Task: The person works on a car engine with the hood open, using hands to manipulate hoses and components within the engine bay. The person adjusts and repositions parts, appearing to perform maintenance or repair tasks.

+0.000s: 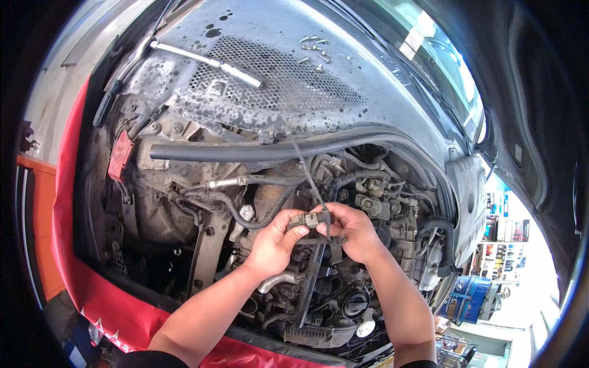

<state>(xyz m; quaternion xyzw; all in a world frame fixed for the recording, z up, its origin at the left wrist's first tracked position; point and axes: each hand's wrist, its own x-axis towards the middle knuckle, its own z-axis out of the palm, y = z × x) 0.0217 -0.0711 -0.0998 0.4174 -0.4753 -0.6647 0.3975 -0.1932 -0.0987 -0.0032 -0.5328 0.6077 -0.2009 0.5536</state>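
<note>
Over the engine bay, my left hand [274, 240] and my right hand [354, 232] meet around a dark grey electrical connector [305, 219]. The left thumb and fingers pinch its left end, while those of the right close on its right end. A thin wire harness [308, 178] runs from the connector up toward the grey cowl panel [392, 92]. Below my hands lies the engine [325, 294], with hoses and a ribbed metal pipe [276, 282] beside my left wrist. My fingers partly cover the connector, and I cannot tell whether it is joined or apart.
A long chrome bar tool [205, 63] and several loose bolts [319, 52] lie on the cowl. A black rubber seal [245, 151] crosses the bay. A red cover [121, 156] sits at the left. Red cloth [116, 300] drapes the front edge; the raised hood [527, 116] hangs at right.
</note>
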